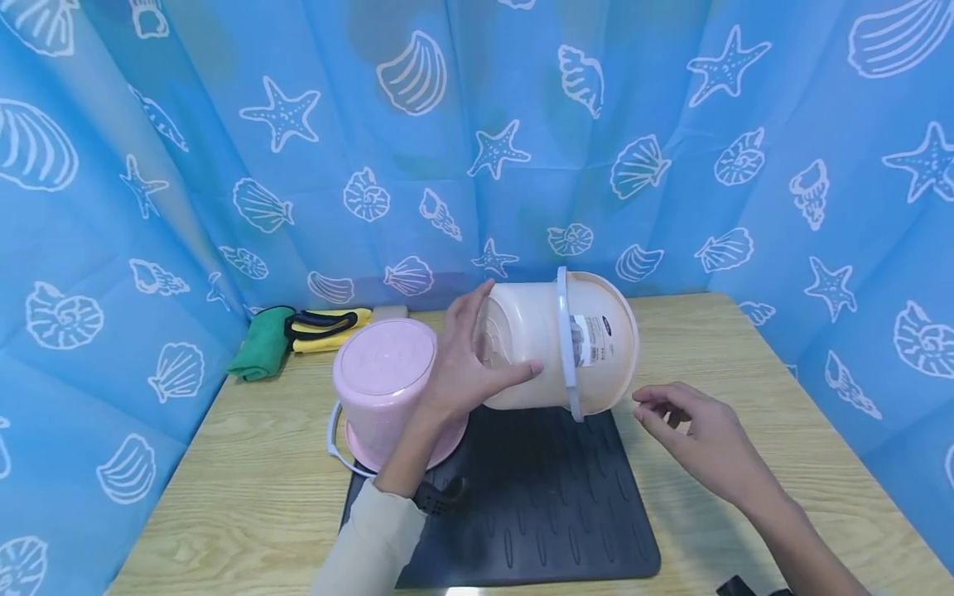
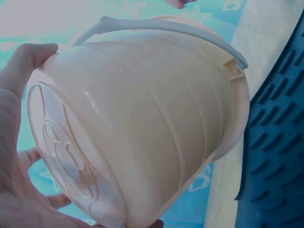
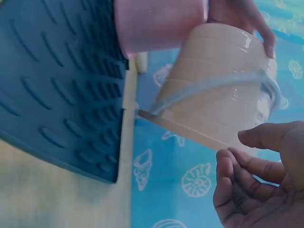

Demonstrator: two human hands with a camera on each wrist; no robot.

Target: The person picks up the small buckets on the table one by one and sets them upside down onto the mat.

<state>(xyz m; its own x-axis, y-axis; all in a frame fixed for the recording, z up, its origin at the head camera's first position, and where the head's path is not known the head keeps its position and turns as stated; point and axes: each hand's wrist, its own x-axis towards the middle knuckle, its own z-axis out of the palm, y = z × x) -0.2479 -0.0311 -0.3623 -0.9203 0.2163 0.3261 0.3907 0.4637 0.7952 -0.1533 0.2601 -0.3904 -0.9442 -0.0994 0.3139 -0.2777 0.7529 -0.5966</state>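
Observation:
A cream plastic bucket (image 1: 525,319) lies tipped on its side in the air over the back of the mat, its mouth facing right. My left hand (image 1: 456,364) grips it by the bottom end, thumb and fingers spread around the base, as the left wrist view also shows. The bucket's pale handle (image 1: 566,339) hangs across its side, beside a printed label (image 1: 590,339). Just off the rim, my right hand (image 1: 689,430) has its fingers loosely bent and holds nothing. Left of the cream bucket, a pink bucket (image 1: 365,414) stands upside down on the mat.
A dark ribbed mat (image 1: 559,513) lies on the wooden table (image 1: 224,463). At the back left are a folded green cloth (image 1: 261,343) and a yellow cloth (image 1: 331,335) with black trim. Blue curtains (image 1: 477,99) with shell prints close in the back and sides.

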